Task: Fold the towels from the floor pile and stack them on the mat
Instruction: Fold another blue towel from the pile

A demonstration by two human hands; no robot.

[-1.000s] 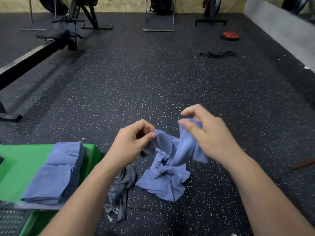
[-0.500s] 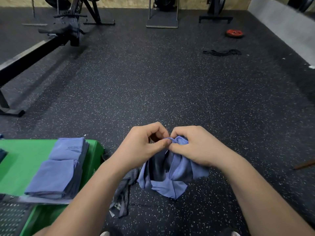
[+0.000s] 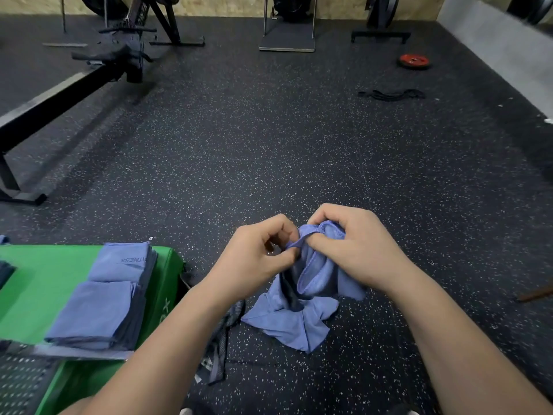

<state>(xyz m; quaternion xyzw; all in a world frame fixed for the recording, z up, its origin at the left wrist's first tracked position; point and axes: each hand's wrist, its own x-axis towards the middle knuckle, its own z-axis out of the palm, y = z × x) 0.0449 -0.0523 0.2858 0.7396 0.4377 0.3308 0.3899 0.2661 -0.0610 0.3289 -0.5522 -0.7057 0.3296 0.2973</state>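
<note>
A crumpled blue towel [image 3: 302, 322] hangs from both my hands, its lower end bunched on the black speckled floor. My left hand [image 3: 254, 262] pinches the towel's hem between thumb and fingers. My right hand [image 3: 356, 250] grips the same hem right beside it, fingers curled over a fold. On the green mat [image 3: 45, 280] at the left lies a stack of folded blue towels [image 3: 104, 298]. A grey patterned towel [image 3: 221, 339] lies crumpled on the floor under my left forearm, partly hidden.
A black rowing machine [image 3: 74, 85] runs along the far left. A red weight plate [image 3: 414, 61] and a black band [image 3: 392, 94] lie at the far right. A grey perforated mat [image 3: 21, 384] sits at the bottom left corner.
My hands came together from apart and now work the towel's hem close to each other. The towel has bunched up and lifted a little off the floor.
</note>
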